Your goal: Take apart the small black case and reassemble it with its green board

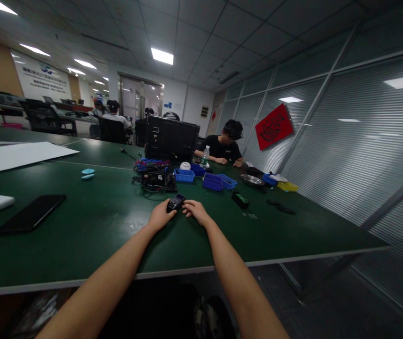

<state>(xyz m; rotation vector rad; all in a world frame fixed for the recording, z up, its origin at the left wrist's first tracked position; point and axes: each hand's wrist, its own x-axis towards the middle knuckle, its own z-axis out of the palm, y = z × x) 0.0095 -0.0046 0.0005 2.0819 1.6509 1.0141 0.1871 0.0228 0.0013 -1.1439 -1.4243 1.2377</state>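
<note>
Black handheld device (176,202): between our hands, in from the near edge of the bench (99,235); its markings are too small to read.
Left hand (161,215): closed on the device's left side.
Right hand (195,210): partly open, fingers loosely bent at the device's right side; we cannot tell if they touch.
Wall sign (44,77): lettering too blurred for us to read.

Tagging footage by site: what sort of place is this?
Likely an open-plan office with a shared electronics workbench: a green-topped table holding a black box with tangled cables, black office chairs behind, and a large white wall sign with lettering.
</note>
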